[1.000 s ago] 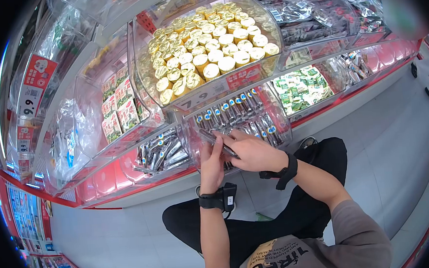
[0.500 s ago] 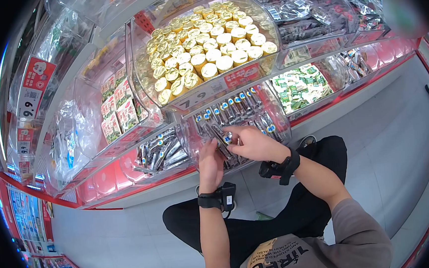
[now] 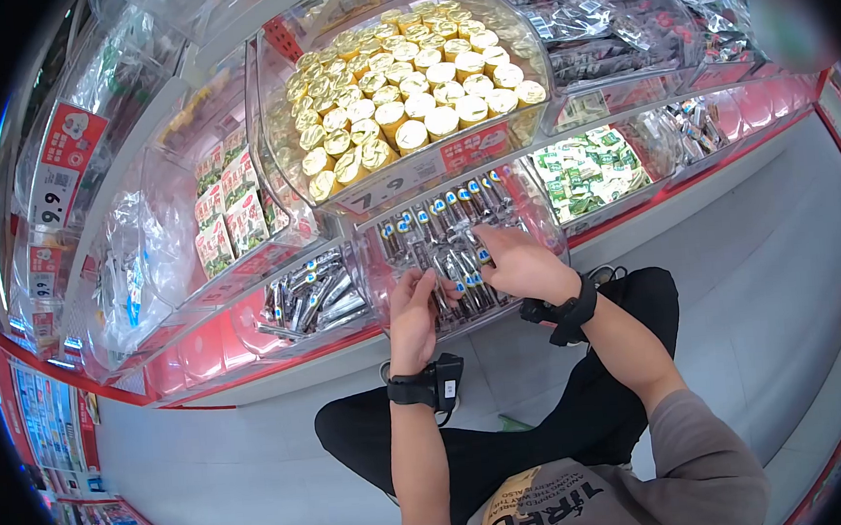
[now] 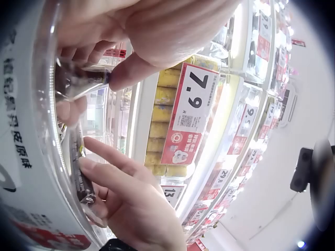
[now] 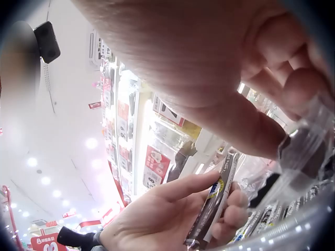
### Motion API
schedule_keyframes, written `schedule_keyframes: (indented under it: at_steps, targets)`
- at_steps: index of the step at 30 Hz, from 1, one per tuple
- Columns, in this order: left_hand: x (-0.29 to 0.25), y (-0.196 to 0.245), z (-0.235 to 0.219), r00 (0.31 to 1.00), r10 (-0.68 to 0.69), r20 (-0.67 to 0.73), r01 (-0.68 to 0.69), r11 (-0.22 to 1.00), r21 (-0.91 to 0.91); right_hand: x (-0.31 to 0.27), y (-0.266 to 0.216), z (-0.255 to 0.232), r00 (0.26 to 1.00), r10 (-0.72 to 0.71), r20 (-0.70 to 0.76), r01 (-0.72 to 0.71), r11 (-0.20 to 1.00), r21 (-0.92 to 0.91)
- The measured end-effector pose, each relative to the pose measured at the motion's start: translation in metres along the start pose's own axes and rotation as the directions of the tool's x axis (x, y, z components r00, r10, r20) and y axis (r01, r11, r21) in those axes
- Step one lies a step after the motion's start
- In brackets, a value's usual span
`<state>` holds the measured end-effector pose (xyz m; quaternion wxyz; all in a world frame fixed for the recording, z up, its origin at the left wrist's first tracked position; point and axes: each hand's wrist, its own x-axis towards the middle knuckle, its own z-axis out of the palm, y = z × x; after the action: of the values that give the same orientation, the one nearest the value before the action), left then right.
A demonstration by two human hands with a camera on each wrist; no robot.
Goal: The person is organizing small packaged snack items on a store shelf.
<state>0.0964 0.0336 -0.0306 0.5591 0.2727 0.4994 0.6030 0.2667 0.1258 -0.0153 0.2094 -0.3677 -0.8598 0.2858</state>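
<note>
In the head view my left hand (image 3: 411, 324) is at the left front of a clear bin of dark wrapped snack sticks (image 3: 455, 201). The right wrist view shows it gripping one wrapped stick (image 5: 212, 201), dark with a blue and yellow label, thumb along it and fingers curled beneath. My right hand (image 3: 523, 263) is over the right part of the same bin. In the right wrist view its thumb and fingers pinch a dark stick in a clear wrapper (image 5: 309, 149). The left wrist view has this stick (image 4: 81, 175) lying along the bin's clear front wall.
Above stands a clear bin of gold-wrapped rolls (image 3: 428, 91) with a price card (image 3: 383, 189). To the left is a bin of silvery dark packets (image 3: 314, 294); on the right, green and white packets (image 3: 590, 173). The person's black-trousered legs (image 3: 512, 451) are below the shelf.
My right hand has moved right, away from my left hand, and down toward the sticks in the bin. My left hand stays nearly in place, still holding a stick.
</note>
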Motion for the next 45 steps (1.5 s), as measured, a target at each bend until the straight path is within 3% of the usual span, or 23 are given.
schedule_keyframes:
  at_steps: [2,8,15,17,26,33,39,45]
  targets:
    - [-0.003,0.004,0.006,0.998,-0.041,-0.042,0.040,0.999,-0.028,0.002,0.005,0.004,0.997,0.007,0.080,-0.003,0.999,-0.040]
    - [-0.001,0.000,0.008,0.992,-0.090,-0.084,0.092,0.996,0.010,0.001,0.000,0.009,0.995,-0.039,0.090,0.040,0.999,-0.009]
    - [0.001,-0.001,0.008,0.984,-0.127,-0.122,0.125,0.992,-0.030,0.007,-0.005,0.009,0.966,0.046,0.256,-0.043,0.999,-0.019]
    - [0.000,-0.001,0.007,0.984,-0.122,-0.127,0.118,0.992,-0.037,0.006,-0.002,0.023,0.949,0.130,0.287,-0.121,0.992,-0.048]
    - [0.003,-0.007,0.003,0.984,-0.049,-0.170,0.029,0.993,-0.117,0.007,0.005,0.029,0.951,0.045,0.305,-0.049,0.999,0.006]
    - [0.003,-0.007,0.003,0.981,-0.006,-0.194,-0.018,0.992,-0.121,0.010,0.002,0.027,0.918,0.137,0.373,-0.119,0.990,-0.070]
    - [0.000,0.000,0.007,0.997,-0.060,-0.048,0.056,0.996,-0.072,0.011,0.004,0.027,0.917,0.093,0.387,-0.082,0.996,-0.044]
    - [-0.001,0.000,0.015,0.995,-0.088,-0.050,0.090,0.995,0.034,0.012,0.010,0.030,0.914,0.065,0.401,-0.069,0.998,-0.004]
